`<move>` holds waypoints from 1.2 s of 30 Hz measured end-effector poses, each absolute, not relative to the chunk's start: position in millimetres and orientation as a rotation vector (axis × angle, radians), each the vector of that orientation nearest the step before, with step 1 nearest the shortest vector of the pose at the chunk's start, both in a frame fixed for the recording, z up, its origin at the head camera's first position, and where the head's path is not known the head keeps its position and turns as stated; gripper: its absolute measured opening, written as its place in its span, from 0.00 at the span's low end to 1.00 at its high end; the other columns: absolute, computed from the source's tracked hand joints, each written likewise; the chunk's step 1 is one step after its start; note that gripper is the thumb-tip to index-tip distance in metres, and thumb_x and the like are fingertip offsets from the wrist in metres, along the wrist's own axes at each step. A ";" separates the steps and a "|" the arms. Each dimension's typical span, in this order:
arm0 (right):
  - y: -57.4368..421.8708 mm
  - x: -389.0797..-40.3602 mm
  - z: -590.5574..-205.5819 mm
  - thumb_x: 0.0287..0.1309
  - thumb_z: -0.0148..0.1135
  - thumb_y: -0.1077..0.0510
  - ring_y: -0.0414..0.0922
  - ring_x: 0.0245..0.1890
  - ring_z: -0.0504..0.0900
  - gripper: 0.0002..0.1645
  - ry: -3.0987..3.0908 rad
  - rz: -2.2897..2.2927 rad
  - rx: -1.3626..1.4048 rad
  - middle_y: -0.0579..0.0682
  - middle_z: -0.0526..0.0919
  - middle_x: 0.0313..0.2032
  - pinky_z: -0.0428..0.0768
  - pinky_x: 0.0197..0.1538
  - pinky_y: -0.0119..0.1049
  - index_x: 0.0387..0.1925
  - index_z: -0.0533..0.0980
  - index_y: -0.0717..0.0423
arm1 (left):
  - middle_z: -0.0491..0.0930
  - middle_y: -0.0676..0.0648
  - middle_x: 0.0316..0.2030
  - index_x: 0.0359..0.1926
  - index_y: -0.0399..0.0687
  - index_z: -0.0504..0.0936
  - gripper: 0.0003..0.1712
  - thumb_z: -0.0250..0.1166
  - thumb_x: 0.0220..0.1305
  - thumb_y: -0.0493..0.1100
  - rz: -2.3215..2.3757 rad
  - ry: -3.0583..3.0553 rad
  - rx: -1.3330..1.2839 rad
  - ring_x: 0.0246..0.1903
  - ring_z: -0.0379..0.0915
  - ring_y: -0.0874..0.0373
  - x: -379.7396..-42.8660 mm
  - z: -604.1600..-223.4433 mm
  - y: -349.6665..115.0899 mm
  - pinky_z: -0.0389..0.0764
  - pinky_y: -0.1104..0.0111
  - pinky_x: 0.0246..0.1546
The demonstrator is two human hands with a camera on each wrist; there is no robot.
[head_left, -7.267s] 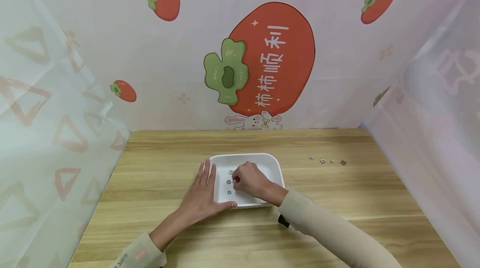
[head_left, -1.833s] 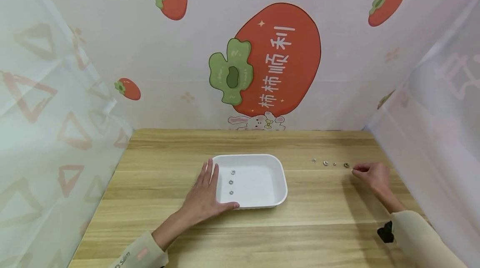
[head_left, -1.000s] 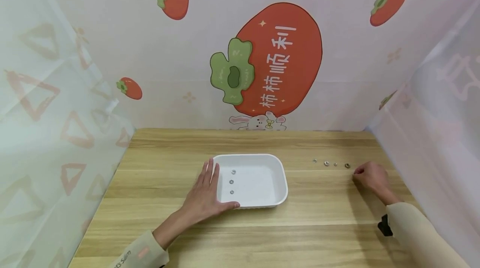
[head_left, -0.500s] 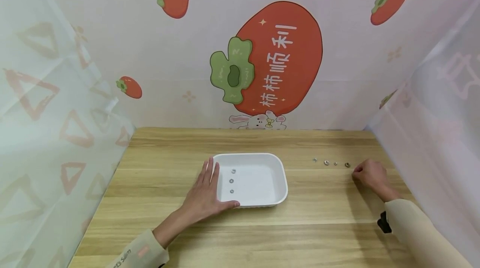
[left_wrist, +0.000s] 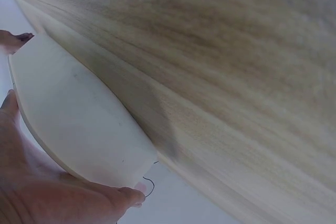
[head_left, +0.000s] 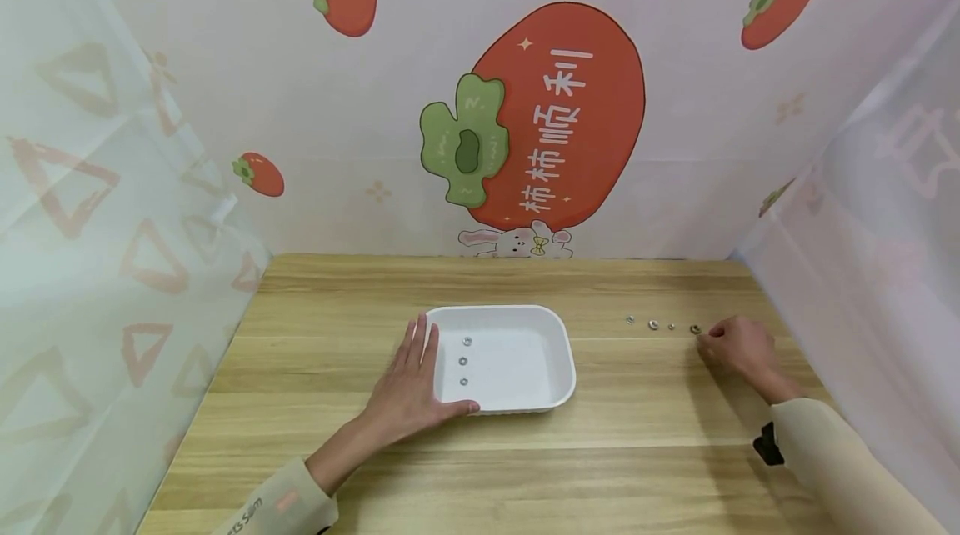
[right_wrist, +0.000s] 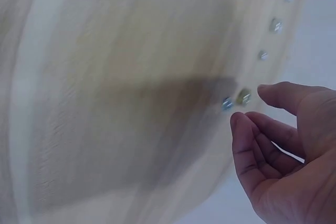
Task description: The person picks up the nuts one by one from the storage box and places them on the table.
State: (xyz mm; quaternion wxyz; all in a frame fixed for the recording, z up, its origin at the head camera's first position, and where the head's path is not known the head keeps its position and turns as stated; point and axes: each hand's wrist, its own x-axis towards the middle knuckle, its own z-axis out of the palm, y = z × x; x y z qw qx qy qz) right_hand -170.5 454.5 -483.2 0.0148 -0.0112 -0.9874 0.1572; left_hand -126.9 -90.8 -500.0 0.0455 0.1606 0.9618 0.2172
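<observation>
My left hand (head_left: 405, 389) rests against the left end of a white tray (head_left: 555, 408), fingers straight along its side and thumb along the front rim. Three small metal nuts (head_left: 462, 361) lie in a column inside. At the right, my right hand (head_left: 742, 352) is low over the table beside a row of small metal nuts. In the right wrist view the thumb and fingertips (right_wrist: 239, 121) are apart, with nothing between them. A small bluish nut (right_wrist: 227, 103) lies just off the index fingertip, next to a larger brassy nut (right_wrist: 243, 96).
Along the back right of the wooden table (head_left: 600, 485), the row continues leftward with silvery nuts (head_left: 654, 325) of differing sizes. A patterned cloth wall (head_left: 360, 210) stands behind the table, with more cloth at both sides.
My right hand went from inside the tray to the right end of the nut row. Its pinched fingertips have since parted and edged left. The left hand has stayed on the tray.
</observation>
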 end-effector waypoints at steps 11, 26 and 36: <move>404.0 -178.4 -452.3 0.67 0.70 0.55 0.42 0.20 0.79 0.14 -3.053 0.509 0.124 0.57 0.91 0.29 0.79 0.26 0.42 0.32 0.89 0.64 | 0.35 0.34 0.84 0.84 0.33 0.45 0.80 0.71 0.51 0.81 0.656 2.942 0.497 0.84 0.31 0.38 -126.6 -501.0 -90.3 0.53 0.44 0.80; 322.8 -186.0 -411.7 0.65 0.73 0.58 0.42 0.25 0.85 0.09 -2.960 0.589 0.365 0.51 0.90 0.29 0.87 0.34 0.48 0.35 0.90 0.60 | 0.34 0.33 0.84 0.83 0.31 0.45 0.81 0.71 0.51 0.81 0.642 2.950 0.513 0.84 0.32 0.36 -127.7 -501.0 -90.5 0.53 0.44 0.80; 254.7 -184.7 -404.9 0.57 0.79 0.60 0.40 0.25 0.82 0.06 -2.853 0.524 0.587 0.49 0.88 0.26 0.85 0.31 0.40 0.32 0.90 0.60 | 0.34 0.33 0.84 0.83 0.32 0.44 0.81 0.71 0.51 0.81 0.632 2.948 0.514 0.84 0.30 0.37 -128.4 -499.9 -90.7 0.52 0.45 0.80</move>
